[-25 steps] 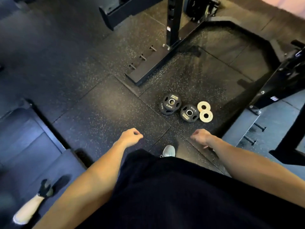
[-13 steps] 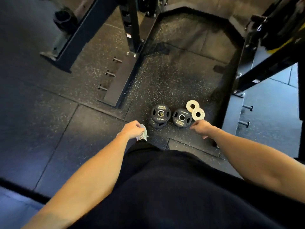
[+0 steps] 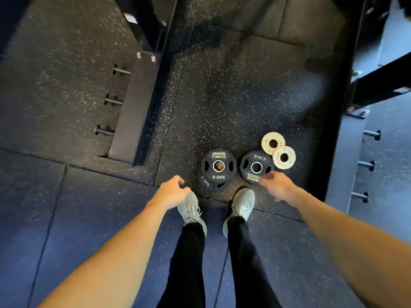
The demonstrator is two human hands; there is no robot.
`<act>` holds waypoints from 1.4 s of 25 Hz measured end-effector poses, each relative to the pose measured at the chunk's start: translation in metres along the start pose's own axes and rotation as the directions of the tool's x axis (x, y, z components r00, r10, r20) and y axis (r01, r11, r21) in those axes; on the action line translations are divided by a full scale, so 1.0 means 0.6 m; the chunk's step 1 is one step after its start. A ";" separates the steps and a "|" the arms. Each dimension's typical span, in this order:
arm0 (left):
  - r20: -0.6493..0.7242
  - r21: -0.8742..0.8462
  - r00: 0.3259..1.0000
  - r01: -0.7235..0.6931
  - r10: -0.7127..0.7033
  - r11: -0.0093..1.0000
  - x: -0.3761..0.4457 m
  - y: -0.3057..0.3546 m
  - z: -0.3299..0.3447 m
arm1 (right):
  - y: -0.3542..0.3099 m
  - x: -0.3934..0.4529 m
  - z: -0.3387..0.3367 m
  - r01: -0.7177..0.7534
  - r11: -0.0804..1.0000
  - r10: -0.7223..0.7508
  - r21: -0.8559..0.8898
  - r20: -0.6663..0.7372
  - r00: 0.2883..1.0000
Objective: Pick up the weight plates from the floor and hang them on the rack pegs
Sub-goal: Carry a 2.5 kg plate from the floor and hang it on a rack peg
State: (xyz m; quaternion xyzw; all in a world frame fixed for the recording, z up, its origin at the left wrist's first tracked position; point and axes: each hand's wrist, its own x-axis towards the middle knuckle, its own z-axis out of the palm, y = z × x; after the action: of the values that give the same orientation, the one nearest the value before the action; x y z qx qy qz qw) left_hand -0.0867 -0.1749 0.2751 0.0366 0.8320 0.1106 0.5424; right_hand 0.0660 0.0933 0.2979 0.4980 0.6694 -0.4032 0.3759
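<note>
At the far left, three short pegs (image 3: 113, 100) are seen sticking out sideways from the flat black base of the rack (image 3: 131, 107), which lies on the speckled rubber floor (image 3: 233, 85). Further right and lower, the left hand (image 3: 171, 192) is held above the floor with its fingers loosely curled and nothing in it; it is placed over the toe of the left grey shoe (image 3: 192, 210). Just beside this hand, two black plates marked 2.5KG are stacked (image 3: 214, 166), the lower one showing a little from under the upper one. The right grey shoe (image 3: 242, 205) is set just below the gap between this stack and the single black plate (image 3: 255, 166), which lies flat next to the stack. The near edge of this single plate is covered by the fingertips of the right hand (image 3: 277, 185); the fingers are bent downward, but whether the plate is touched or only hovered over cannot be told. To the right of it, two small pale plates (image 3: 278, 150) are laid on the floor, one overlapping the other. At the far right, more pegs (image 3: 369, 164) are seen on a second rack base (image 3: 342, 152).
</note>
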 end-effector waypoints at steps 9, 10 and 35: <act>-0.002 -0.123 0.995 0.097 -0.098 0.988 0.506 -0.025 0.202 | 0.055 0.513 0.185 0.014 0.995 -0.012 -0.100 0.018 1.000; 0.001 -0.131 0.997 0.077 -0.078 0.988 0.550 -0.021 0.222 | 0.060 0.556 0.204 0.026 0.994 -0.024 -0.102 0.022 0.999; 0.084 -0.486 0.993 0.118 -0.088 0.866 0.029 0.077 0.072 | 0.013 0.041 0.062 0.068 0.997 -0.068 -0.034 0.002 0.998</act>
State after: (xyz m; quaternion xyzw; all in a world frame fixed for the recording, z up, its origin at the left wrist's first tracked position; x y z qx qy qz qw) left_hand -0.0575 -0.1204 0.2532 -0.1433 0.7614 0.2875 0.5632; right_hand 0.0717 0.0694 0.2595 0.4683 0.6924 -0.4046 0.3709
